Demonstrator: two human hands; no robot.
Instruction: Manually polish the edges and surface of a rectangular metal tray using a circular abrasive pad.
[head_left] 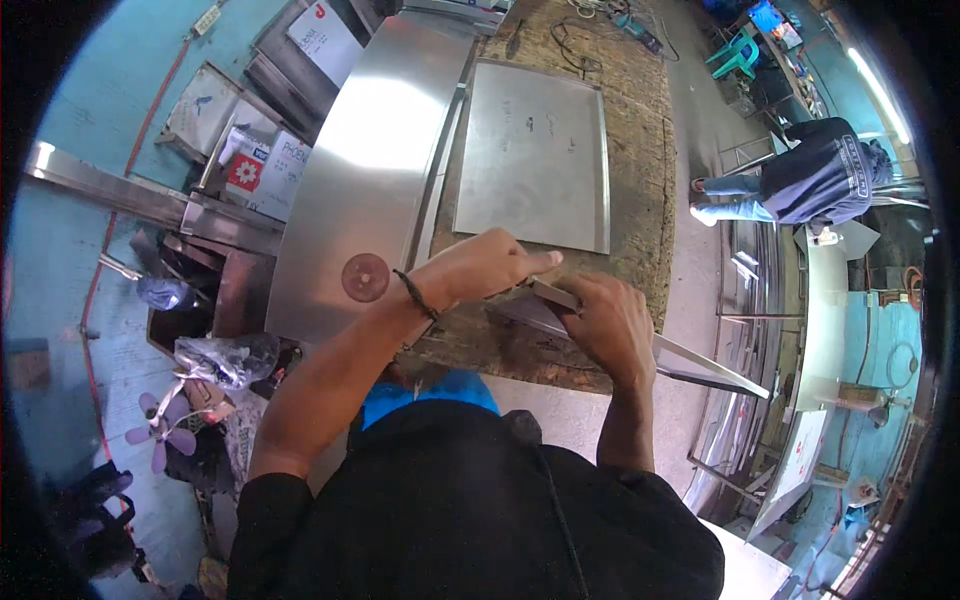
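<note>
At the near edge of the wooden workbench, my right hand point(612, 322) is closed round a narrow, flat-edged metal piece point(556, 294). Just left of it, my left hand point(485, 265) is closed with its thumb pointing right; what its fingers hold, if anything, is hidden. A thin metal panel point(705, 365) shows below and to the right of my right hand, sticking out past the bench. Whether it joins the piece in my fingers I cannot tell. Beyond my hands a flat grey metal tray-like panel point(535, 150) with raised edges lies on the bench.
A large shiny metal sheet point(345, 190) lies left of the panel, with a reddish-brown round disc point(365, 277) on it. The worn wooden bench point(640, 180) carries a teal power tool point(638, 32) and cables at its far end. Another person point(810, 175) bends over at the right.
</note>
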